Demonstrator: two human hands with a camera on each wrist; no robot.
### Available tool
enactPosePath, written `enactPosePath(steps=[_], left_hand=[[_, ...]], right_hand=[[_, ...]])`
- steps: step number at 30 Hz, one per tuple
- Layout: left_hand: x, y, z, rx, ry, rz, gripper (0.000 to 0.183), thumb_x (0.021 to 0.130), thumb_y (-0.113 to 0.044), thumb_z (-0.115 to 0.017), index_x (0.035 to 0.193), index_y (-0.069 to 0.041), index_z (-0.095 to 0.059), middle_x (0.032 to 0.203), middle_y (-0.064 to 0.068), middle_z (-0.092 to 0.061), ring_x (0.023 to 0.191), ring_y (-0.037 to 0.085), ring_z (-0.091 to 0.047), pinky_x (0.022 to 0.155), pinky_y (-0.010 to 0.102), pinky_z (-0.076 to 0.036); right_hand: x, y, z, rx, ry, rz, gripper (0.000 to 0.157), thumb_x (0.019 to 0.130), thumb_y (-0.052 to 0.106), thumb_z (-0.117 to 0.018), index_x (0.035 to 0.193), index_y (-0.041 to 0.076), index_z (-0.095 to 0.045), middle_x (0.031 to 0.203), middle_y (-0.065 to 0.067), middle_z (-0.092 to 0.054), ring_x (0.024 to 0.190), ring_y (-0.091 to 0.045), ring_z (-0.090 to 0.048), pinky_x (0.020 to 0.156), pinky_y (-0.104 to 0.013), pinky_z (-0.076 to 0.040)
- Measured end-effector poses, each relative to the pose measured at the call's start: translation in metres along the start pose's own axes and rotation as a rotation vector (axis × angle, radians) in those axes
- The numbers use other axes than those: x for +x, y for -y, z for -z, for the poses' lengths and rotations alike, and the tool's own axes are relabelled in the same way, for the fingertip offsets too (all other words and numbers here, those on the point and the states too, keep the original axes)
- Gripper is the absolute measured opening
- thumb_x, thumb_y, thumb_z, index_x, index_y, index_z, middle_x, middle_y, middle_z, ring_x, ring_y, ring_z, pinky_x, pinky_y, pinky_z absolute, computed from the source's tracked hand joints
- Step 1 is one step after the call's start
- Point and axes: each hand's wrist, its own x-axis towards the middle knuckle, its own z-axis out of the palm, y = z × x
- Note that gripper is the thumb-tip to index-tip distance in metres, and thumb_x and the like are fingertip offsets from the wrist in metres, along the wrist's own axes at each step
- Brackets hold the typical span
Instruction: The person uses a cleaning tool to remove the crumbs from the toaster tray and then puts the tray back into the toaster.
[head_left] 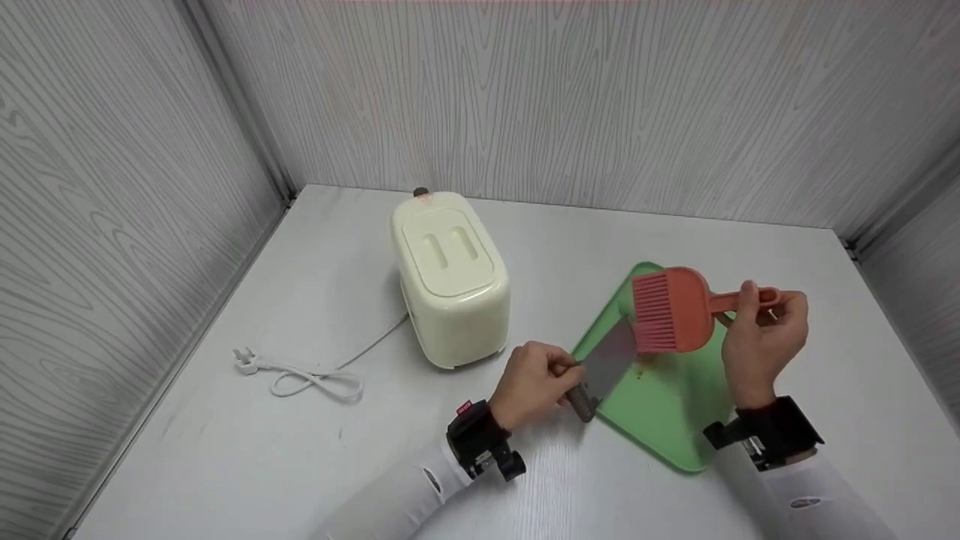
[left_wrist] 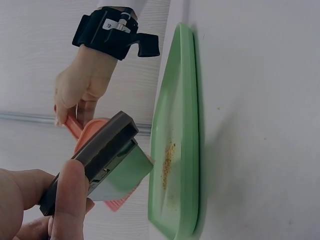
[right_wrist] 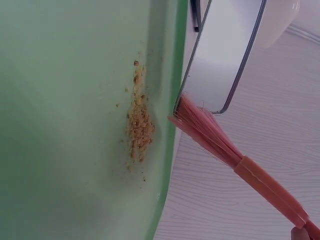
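Note:
My left hand (head_left: 532,382) pinches the dark end of a metal crumb tray (head_left: 611,356) between fingers and thumb. The crumb tray is tilted over the left edge of a green tray (head_left: 675,420). With my right hand (head_left: 766,345) I grip the handle of an orange brush (head_left: 688,311) with pink bristles. In the right wrist view, the bristles (right_wrist: 210,127) touch the far end of the crumb tray's shiny surface. Brown crumbs (right_wrist: 140,127) lie in a small heap on the green tray, below the bristles.
A cream toaster (head_left: 454,292) with a lid on top stands left of the green tray. Its white cord, looped and bundled, ends in a plug (head_left: 244,361) at the left. Wood-grain panels (head_left: 525,97) enclose the white table at the back and sides.

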Motion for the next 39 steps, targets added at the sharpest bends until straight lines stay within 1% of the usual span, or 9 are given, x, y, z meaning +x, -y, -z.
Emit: enactPosePath(steps=[5,8,11,17,21,26,30,35,39], left_hand=[[0.0,0.001,0.001,-0.015,-0.009,0.0,0.01,0.093,-0.003,-0.072,0.089,0.001,-0.08,0.071,0.003,-0.074,0.05,0.007,-0.064,0.047,0.023,-0.057],[0.0,0.0,0.001,-0.008,-0.015,0.004,0.01,0.093,-0.004,-0.072,0.089,0.0,-0.08,0.07,0.003,-0.074,0.049,0.007,-0.064,0.047,0.022,-0.056],[0.0,-0.001,0.003,0.004,-0.025,0.004,0.01,0.093,-0.005,-0.073,0.088,-0.001,-0.081,0.069,0.002,-0.073,0.049,0.007,-0.064,0.046,0.021,-0.055],[0.001,-0.001,0.004,0.017,-0.031,0.004,0.01,0.092,-0.005,-0.073,0.09,0.0,-0.081,0.068,0.0,-0.072,0.05,0.008,-0.065,0.046,0.021,-0.054],[0.002,0.0,0.003,0.015,-0.032,0.005,0.009,0.092,-0.005,-0.073,0.09,0.0,-0.081,0.069,0.0,-0.072,0.05,0.008,-0.065,0.046,0.021,-0.055],[0.002,0.0,0.003,0.008,-0.035,0.006,0.009,0.092,-0.003,-0.073,0.091,0.001,-0.08,0.07,0.001,-0.072,0.05,0.008,-0.065,0.047,0.023,-0.057],[0.002,0.0,0.004,0.016,-0.033,-0.009,0.009,0.092,-0.003,-0.072,0.091,0.001,-0.08,0.069,0.002,-0.072,0.05,0.007,-0.065,0.046,0.022,-0.056],[0.001,-0.002,0.003,0.014,-0.026,-0.025,0.009,0.093,-0.004,-0.073,0.091,0.0,-0.08,0.068,0.004,-0.073,0.049,0.007,-0.064,0.046,0.02,-0.054],[0.001,-0.002,0.003,0.009,-0.023,-0.016,0.009,0.093,-0.005,-0.073,0.092,0.001,-0.08,0.068,0.003,-0.073,0.049,0.007,-0.065,0.046,0.021,-0.055]], right_hand=[[0.0,-0.001,0.004,0.021,0.004,0.0,0.017,0.101,0.006,-0.062,0.088,0.004,-0.052,0.086,-0.009,-0.059,0.068,-0.017,-0.068,0.063,-0.023,-0.063],[0.001,0.001,0.006,0.003,0.002,0.044,0.018,0.101,0.007,-0.063,0.088,0.002,-0.052,0.086,-0.007,-0.061,0.068,-0.015,-0.069,0.062,-0.023,-0.063],[0.001,0.006,0.007,0.028,-0.013,0.045,0.018,0.099,0.005,-0.065,0.087,0.0,-0.052,0.085,-0.008,-0.062,0.068,-0.015,-0.069,0.062,-0.023,-0.063],[-0.002,0.021,0.003,0.022,-0.018,0.073,0.019,0.099,0.002,-0.065,0.088,-0.006,-0.051,0.087,-0.006,-0.061,0.07,-0.013,-0.069,0.062,-0.021,-0.062],[-0.008,0.032,-0.003,0.085,-0.009,0.088,0.018,0.098,-0.002,-0.064,0.088,-0.008,-0.051,0.087,-0.008,-0.062,0.069,-0.014,-0.071,0.062,-0.022,-0.062],[-0.019,0.046,-0.009,0.218,0.035,0.1,0.015,0.096,-0.008,-0.063,0.087,-0.012,-0.051,0.084,-0.013,-0.062,0.067,-0.018,-0.071,0.061,-0.026,-0.063],[-0.029,0.052,-0.011,0.252,0.069,0.113,0.013,0.095,-0.01,-0.063,0.088,-0.014,-0.052,0.084,-0.014,-0.064,0.066,-0.017,-0.071,0.061,-0.025,-0.063],[-0.036,0.047,-0.012,0.214,0.091,0.147,0.011,0.094,-0.012,-0.062,0.089,-0.016,-0.053,0.083,-0.012,-0.067,0.066,-0.014,-0.072,0.065,-0.023,-0.063],[-0.036,0.039,-0.011,0.111,0.101,0.184,0.016,0.095,-0.01,-0.062,0.089,-0.019,-0.05,0.085,-0.005,-0.068,0.07,-0.01,-0.073,0.067,-0.02,-0.062]])
